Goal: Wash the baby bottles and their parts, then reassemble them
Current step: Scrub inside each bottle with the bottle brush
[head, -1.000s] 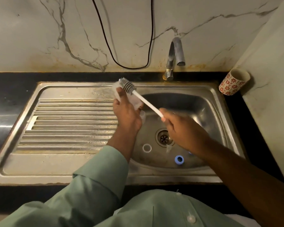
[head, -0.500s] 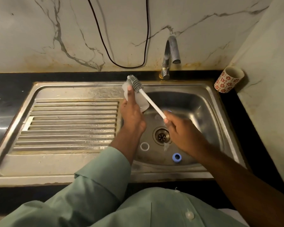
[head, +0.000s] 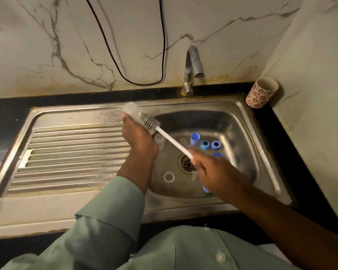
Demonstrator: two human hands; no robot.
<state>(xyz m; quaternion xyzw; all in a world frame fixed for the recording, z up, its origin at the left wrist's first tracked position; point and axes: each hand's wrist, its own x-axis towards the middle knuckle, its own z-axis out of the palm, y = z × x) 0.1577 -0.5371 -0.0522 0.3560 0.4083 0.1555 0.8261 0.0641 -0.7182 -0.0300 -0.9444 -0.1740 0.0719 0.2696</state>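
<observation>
Above the sink (head: 246,121), the left hand (head: 139,139) wraps round a clear bottle (head: 132,112), probably tilted; the right hand (head: 213,172) grips a white brush (head: 164,134) against it. Blue rings (head: 210,144) and a white ring (head: 169,176) lie in the sink

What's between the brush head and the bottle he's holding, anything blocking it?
Nothing visible. The left hand grips the clear bottle over the sink's left edge; the right hand holds the brush by its white handle, and the bristle head lies right against the bottle. Loose blue parts sit below in the basin.
</observation>
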